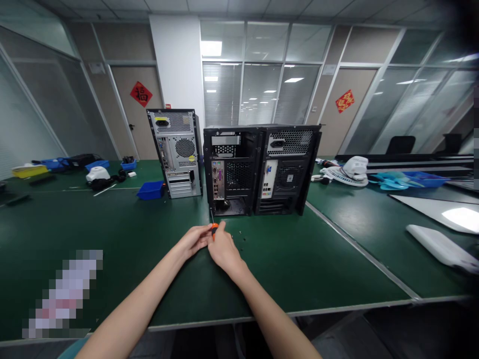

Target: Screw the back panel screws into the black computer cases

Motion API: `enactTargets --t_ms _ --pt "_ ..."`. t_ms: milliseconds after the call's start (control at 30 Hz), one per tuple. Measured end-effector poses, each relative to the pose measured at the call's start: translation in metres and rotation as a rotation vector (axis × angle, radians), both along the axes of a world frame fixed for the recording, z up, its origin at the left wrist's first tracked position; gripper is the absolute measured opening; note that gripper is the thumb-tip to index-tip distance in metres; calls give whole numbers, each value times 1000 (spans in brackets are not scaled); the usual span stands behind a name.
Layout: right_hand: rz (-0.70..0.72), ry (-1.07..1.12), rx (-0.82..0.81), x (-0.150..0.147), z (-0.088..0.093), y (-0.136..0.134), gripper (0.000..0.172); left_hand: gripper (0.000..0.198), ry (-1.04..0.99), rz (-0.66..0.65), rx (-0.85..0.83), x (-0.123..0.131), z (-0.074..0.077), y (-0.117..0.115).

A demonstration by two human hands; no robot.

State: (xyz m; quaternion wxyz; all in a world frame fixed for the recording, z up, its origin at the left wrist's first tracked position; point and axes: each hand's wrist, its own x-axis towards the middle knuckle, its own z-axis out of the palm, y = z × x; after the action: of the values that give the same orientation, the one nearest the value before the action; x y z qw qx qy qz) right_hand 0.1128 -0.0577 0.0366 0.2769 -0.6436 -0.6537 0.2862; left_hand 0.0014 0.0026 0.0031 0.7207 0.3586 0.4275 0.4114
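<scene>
A screwdriver (214,230) with an orange and black handle is in my right hand (225,247), whose fingers are wrapped round the grip. My left hand (195,240) is closed against the handle from the other side, fingertips touching it. The thin shaft points away from me and up, its tip at the lower left corner of a black computer case (239,175). This case stands upright with its back towards me, showing ports and an open bay at the top. Several small dark bits, perhaps screws, lie on the table right of my right hand.
A second black computer case (288,172) stands against the first on the right. A silver-backed case (180,154) and a blue bin (150,190) are to the left. White device parts (348,172) and a white panel (441,244) lie right on the green table (299,269).
</scene>
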Motion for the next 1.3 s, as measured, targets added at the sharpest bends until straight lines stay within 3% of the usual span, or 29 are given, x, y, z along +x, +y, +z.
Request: enactTargets --t_ms 267,533,767,1000,1300 --pt "-12 116 -18 2 -8 6 35 13 30 37 -21 3 8 -6" --pt "-86 314 13 0 -23 13 18 13 1 45 -74 1 3 -1" --pt "-141 560 -33 -4 -32 17 18 12 -2 41 -50 -1 -2 2" --pt "-193 796 -129 -8 -33 16 20 12 -58 2 -53 -5 -6 5" --pt "-242 1105 -205 -15 -20 8 16 12 -25 20 -56 -3 1 1"
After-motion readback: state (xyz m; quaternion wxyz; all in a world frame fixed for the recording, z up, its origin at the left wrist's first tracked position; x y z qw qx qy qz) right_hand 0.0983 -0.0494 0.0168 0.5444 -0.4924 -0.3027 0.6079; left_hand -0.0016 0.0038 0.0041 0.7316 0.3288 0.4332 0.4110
